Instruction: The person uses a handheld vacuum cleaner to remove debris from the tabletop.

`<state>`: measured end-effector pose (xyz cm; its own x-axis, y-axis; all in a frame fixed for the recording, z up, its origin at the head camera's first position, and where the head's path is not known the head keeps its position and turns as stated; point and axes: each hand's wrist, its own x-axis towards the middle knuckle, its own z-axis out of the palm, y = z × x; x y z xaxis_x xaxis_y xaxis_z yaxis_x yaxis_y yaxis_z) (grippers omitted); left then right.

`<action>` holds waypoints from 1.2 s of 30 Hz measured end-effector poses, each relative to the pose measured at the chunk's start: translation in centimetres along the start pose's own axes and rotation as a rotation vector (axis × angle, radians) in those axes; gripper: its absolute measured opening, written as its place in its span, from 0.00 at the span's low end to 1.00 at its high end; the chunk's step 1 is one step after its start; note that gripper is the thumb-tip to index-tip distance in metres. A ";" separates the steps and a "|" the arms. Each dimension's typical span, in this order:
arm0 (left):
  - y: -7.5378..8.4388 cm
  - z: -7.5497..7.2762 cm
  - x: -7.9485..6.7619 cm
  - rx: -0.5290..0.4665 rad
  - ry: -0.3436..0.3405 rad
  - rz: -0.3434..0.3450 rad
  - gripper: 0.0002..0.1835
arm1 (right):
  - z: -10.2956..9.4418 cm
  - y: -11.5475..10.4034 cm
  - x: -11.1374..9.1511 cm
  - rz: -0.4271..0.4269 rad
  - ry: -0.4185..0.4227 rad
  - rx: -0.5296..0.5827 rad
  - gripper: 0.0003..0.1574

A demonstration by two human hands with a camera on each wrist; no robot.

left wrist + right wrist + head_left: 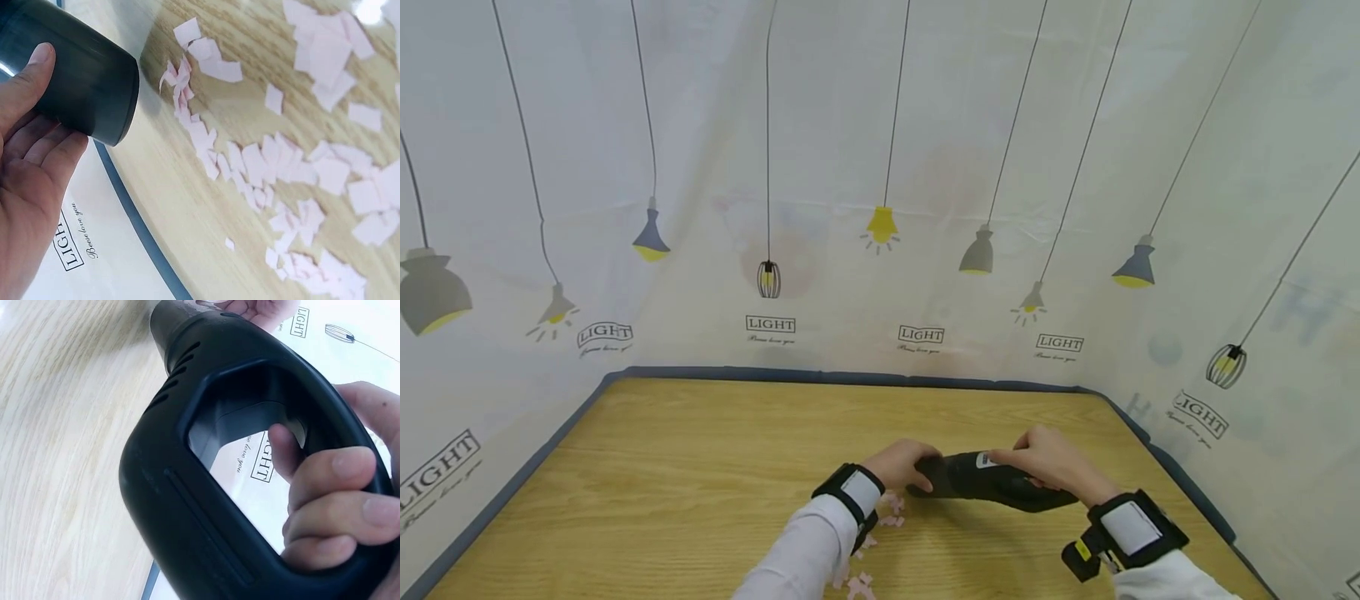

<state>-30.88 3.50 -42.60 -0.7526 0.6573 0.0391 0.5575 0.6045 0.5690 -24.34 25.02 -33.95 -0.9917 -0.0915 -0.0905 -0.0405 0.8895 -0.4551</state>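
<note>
On the bench (pixel 700 450), about midway between its left and right edges, we see dozens of pink paper scraps (pixel 324 53), overlapping too much for us to count exactly. Next, one left hand (pixel 901 464) grips the round end of one black vacuum (pixel 977 483), thumb on one side, fingers on the other. The vacuum slants toward the bench's right edge, well apart from the far edge. One right hand (pixel 1052 462) curls its fingers around the looped handle.

Black handheld vacuum (pixel 992 482) near pink scraps (pixel 255 164)
</note>
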 end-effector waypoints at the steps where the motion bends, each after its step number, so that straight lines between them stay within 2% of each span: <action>1: 0.0 -0.1 0.0 0.007 0.003 0.005 0.23 | 0.0 0.0 0.0 -0.004 -0.001 0.003 0.26; 10: 0.6 -0.4 -0.4 0.034 -0.021 0.002 0.20 | -0.3 0.0 -0.1 -0.060 -0.021 0.002 0.28; 16: 0.7 -0.5 -0.5 0.065 -0.037 0.010 0.19 | -0.3 0.0 -0.1 -0.038 -0.043 0.012 0.28; 28: -0.3 -0.7 -0.6 0.106 -0.033 0.022 0.21 | 0.1 -0.4 0.1 -0.040 -0.050 0.025 0.28; 36: -0.5 -1.1 -1.0 0.101 -0.032 -0.003 0.22 | 0.5 -0.6 0.2 -0.058 -0.050 0.036 0.28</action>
<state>-30.75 2.03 -41.97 -0.7437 0.6684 0.0100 0.5889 0.6479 0.4831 -24.47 24.23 -34.10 -0.9805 -0.1648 -0.1067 -0.0920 0.8657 -0.4920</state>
